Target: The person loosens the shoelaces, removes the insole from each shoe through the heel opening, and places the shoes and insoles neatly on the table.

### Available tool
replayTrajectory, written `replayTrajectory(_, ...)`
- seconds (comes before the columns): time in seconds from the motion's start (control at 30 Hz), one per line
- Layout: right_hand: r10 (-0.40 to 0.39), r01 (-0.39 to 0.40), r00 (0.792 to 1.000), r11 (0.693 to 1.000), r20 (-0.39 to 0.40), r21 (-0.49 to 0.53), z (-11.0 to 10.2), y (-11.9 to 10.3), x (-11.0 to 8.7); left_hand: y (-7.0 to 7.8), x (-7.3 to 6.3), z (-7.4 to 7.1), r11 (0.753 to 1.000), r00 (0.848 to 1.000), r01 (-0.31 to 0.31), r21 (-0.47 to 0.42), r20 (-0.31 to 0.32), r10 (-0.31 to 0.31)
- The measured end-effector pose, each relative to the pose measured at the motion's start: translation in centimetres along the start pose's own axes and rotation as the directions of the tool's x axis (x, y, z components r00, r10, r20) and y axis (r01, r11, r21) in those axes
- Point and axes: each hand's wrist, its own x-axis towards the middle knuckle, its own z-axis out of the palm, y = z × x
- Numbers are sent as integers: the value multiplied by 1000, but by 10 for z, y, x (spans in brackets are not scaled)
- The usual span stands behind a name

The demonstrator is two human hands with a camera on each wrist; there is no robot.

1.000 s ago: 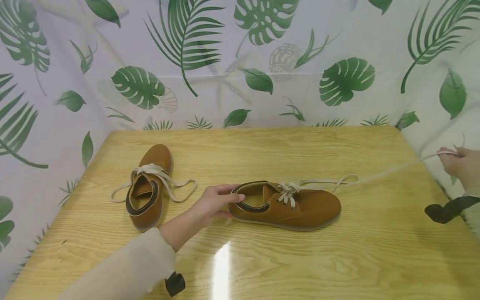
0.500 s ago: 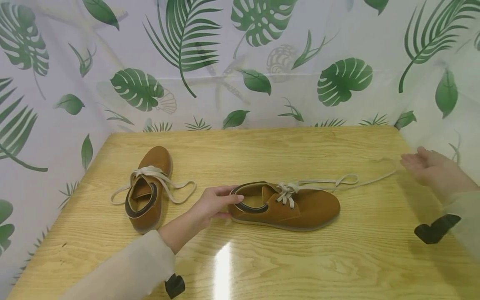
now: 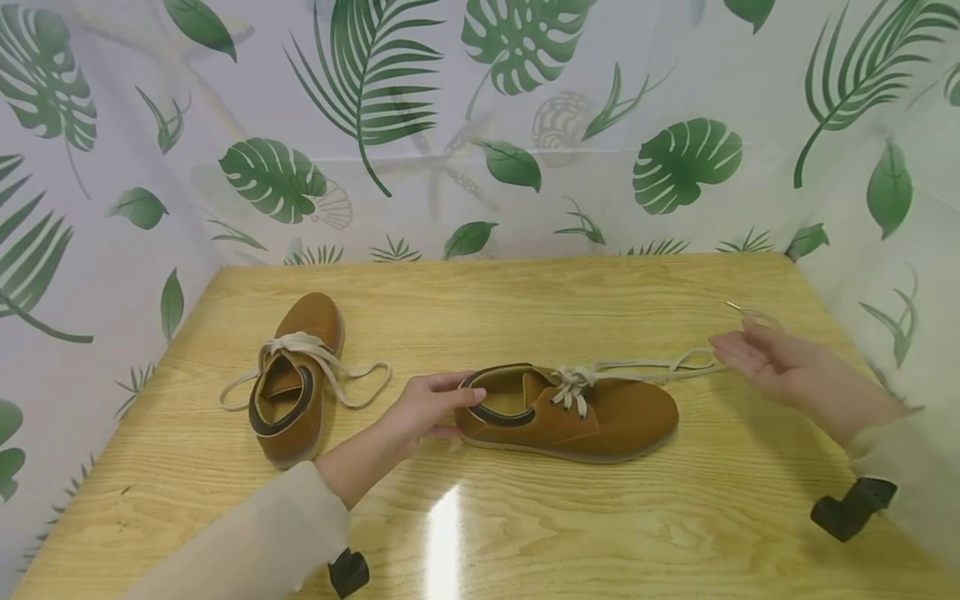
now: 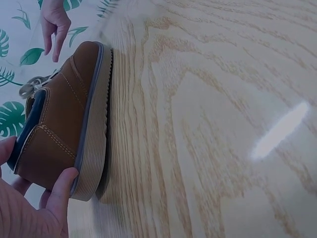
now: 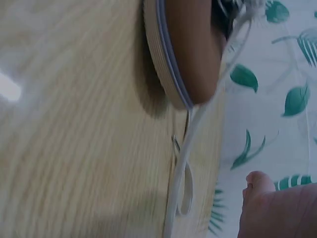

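Note:
A brown lace-up shoe (image 3: 630, 417) lies sole down, toe to the right, its cream laces (image 3: 645, 363) tied in a knot at the throat and trailing past the toe. My left hand (image 3: 431, 408) holds it by the heel, thumb inside the collar; in the left wrist view its fingers (image 4: 62, 191) press the heel's side. Beyond the toe, my right hand (image 3: 780, 367) hovers with fingers fairly straight, beside the long lace. The lace's tipped end (image 3: 735, 307) sticks up behind this hand. In the right wrist view the long lace (image 5: 181, 168) runs past the hand (image 5: 277, 208).
A second brown shoe (image 3: 313, 315) stands at the left, toe away from me, its laces spread to both sides. Leaf-printed cloth (image 3: 450, 200) walls in the wooden table (image 3: 600, 517) at the back and sides.
My right hand has come left from the table's right edge towards the toe; its pinch on the lace end has loosened and its fingers have straightened. The left hand and shoe stay put.

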Motion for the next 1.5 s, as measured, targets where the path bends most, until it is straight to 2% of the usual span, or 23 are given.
replayTrajectory(0.17,37,-34,999,992,16,-123,4,31,0,2,-1,1,1000,1000,-11,-9,17,11)
replayTrajectory(0.37,73,-68,997,953,5,-296,11,70,-4,7,0,-1,998,998,53,-27,41,-51)
replayTrajectory(0.5,98,-94,995,923,-10,-372,15,89,-2,11,0,-5,996,996,85,-42,33,-84)
replayTrajectory(0.8,84,-91,996,933,-34,-349,25,109,12,17,-1,-6,988,990,138,-64,3,-138)
replayTrajectory(0.97,44,-65,997,942,-69,-329,31,113,19,17,-2,-4,990,991,132,-57,1,-132)
replayTrajectory(1.13,2,-24,996,966,-88,-257,37,116,27,17,-1,-4,991,992,125,-45,-4,-125)
replayTrajectory(1.27,-27,18,999,978,-38,-206,43,121,32,16,-1,-4,993,993,114,-30,-7,-114)
replayTrajectory(1.5,-71,87,995,964,72,-251,55,130,36,14,0,-3,996,996,88,-27,-10,-89)
